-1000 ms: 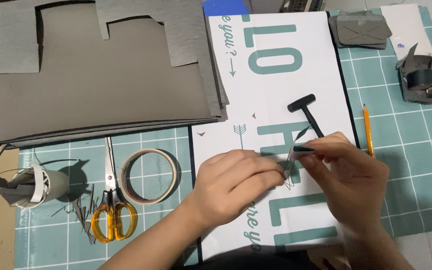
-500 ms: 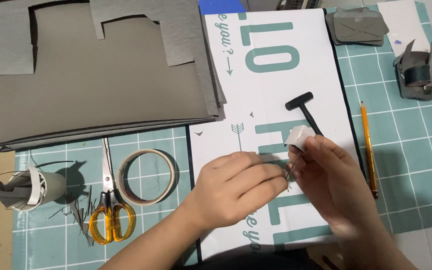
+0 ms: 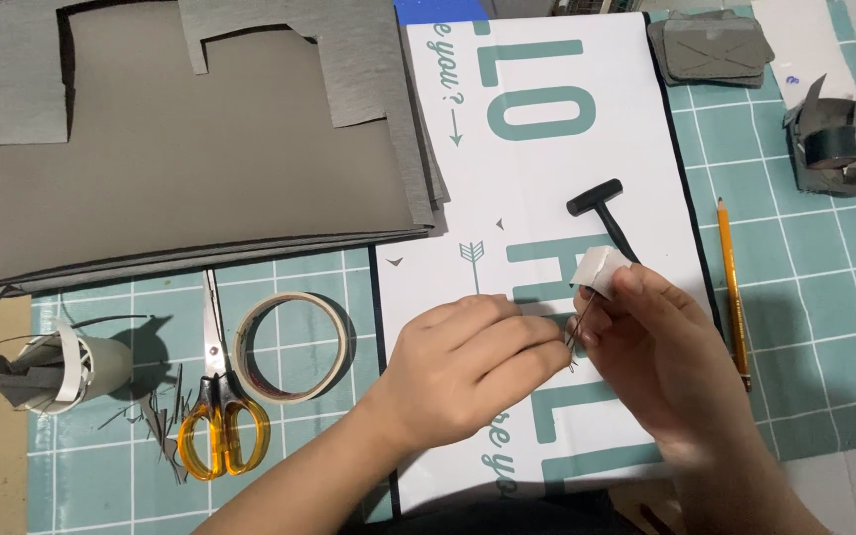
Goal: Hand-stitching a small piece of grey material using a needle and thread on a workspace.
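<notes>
My right hand (image 3: 668, 355) pinches a small whitish strip of tape or paper (image 3: 598, 269) that is wrapped at a thin dark piece. My left hand (image 3: 468, 363) is closed beside it, fingertips meeting the right hand's at that thin piece. Both hands hover over a white printed sheet (image 3: 537, 178) with large teal letters. A black T-shaped tool (image 3: 604, 210) lies on the sheet just above my right hand, its shaft running under the whitish strip.
Grey sheets (image 3: 190, 149) are stacked at upper left. A tape roll (image 3: 293, 346), orange-handled scissors (image 3: 218, 396) and a paper cup with strips (image 3: 56, 369) lie left on the teal cutting mat (image 3: 804, 297). A pencil (image 3: 732, 287) and grey folded pieces (image 3: 837, 134) lie right.
My right hand turned and lifted the whitish strip up into view near the T-shaped tool. My left hand stayed close, fingers still pinched at the same spot.
</notes>
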